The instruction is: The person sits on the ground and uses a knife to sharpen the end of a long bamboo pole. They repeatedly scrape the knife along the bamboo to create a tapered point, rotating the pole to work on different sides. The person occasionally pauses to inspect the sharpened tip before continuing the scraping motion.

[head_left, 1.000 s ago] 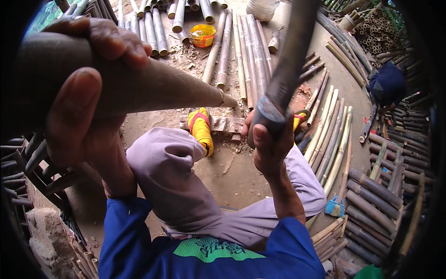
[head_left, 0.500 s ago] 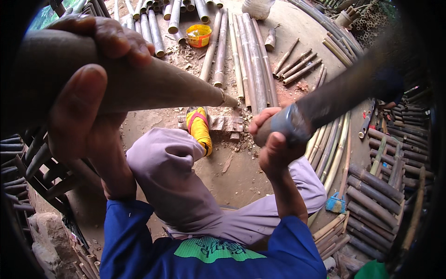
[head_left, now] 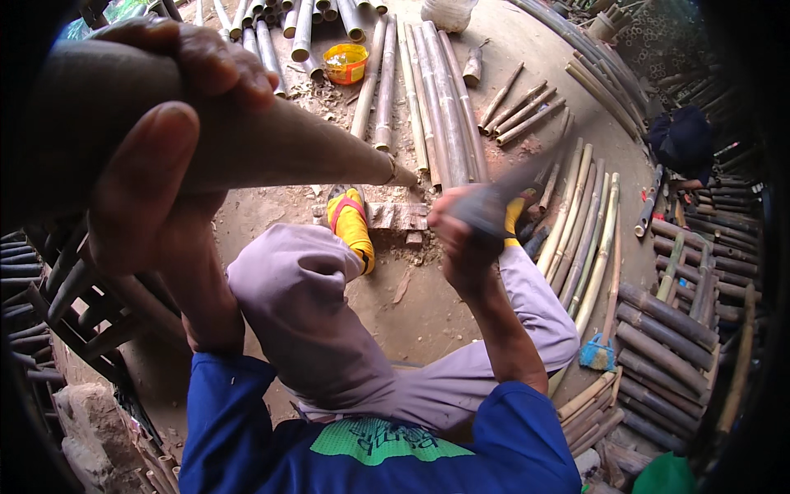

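Note:
My left hand (head_left: 156,165) is wrapped round a thick bamboo pole (head_left: 296,144), large and close at the upper left. The pole slants down to the right, and its far end is by a chipped wooden block (head_left: 399,216) on the ground; whether they touch I cannot tell. My right hand (head_left: 465,247) grips a machete (head_left: 527,177) by its thick handle, right of the pole's end. Its dark blade points up to the right and is smeared by motion. My left foot in a yellow sock (head_left: 354,226) and sandal is at the block's left end.
Long bamboo poles (head_left: 448,99) lie ahead, with a yellow bucket (head_left: 345,63) to their left. Curved poles (head_left: 588,239) lie to the right, near a blue-bound brush (head_left: 597,352). Stacked bamboo (head_left: 666,354) fills the far right. A rock (head_left: 99,428) sits lower left.
My right hand and the machete have come down and slightly left, the blade swinging lower toward the pole's end. My left hand and the pole have barely moved.

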A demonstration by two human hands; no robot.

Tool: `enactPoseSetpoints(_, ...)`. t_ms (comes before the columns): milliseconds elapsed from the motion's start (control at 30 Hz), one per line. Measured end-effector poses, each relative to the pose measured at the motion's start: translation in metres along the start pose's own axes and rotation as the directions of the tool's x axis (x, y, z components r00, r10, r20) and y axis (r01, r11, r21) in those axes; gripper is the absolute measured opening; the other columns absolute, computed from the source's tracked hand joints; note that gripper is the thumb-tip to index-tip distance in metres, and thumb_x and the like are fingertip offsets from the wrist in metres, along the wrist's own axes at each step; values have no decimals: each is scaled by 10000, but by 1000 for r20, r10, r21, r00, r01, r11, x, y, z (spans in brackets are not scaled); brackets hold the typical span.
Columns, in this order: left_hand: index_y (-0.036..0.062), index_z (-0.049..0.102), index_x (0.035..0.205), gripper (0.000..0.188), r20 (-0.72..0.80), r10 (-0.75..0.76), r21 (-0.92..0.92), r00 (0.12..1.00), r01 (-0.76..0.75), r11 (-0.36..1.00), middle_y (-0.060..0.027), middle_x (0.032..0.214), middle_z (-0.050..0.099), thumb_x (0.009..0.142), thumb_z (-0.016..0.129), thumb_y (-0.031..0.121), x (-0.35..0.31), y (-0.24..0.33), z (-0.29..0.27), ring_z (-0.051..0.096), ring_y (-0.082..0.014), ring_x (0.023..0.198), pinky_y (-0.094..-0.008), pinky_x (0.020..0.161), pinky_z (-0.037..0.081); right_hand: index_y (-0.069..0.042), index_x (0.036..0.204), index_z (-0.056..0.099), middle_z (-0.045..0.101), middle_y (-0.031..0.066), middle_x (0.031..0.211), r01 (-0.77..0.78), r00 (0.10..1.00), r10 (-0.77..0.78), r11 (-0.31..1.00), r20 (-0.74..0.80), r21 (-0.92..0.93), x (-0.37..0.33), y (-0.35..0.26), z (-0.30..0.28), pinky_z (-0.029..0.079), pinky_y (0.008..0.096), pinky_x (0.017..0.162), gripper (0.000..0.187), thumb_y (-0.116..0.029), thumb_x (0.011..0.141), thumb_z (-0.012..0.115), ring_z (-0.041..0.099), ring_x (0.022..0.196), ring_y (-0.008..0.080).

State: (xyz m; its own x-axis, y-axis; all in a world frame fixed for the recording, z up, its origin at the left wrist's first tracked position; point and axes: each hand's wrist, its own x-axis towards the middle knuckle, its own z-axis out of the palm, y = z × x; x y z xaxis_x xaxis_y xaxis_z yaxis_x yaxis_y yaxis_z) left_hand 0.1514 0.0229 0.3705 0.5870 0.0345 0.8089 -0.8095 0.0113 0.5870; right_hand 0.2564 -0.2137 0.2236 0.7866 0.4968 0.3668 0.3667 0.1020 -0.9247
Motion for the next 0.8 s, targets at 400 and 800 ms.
enactPoseSetpoints(400,35,438,1205,461,-8,-11,29,1000,11,1000,-117,1000,508,780,546,178,-4,2,-1,503,-235,916,-422,884,374,8,1059,501,574,50,743,352,929,-344,935,-138,38,11,-41,2,475,272,545,371,-271,861,645,569,608,123)
enactPoseSetpoints(800,41,448,1207,470,62,2,30,998,-4,1000,-112,998,524,771,570,167,-6,0,-1,517,-240,921,-425,901,373,29,1126,479,558,83,696,129,987,-116,985,-114,115,11,-59,-2,466,258,529,498,-390,882,590,543,557,132)
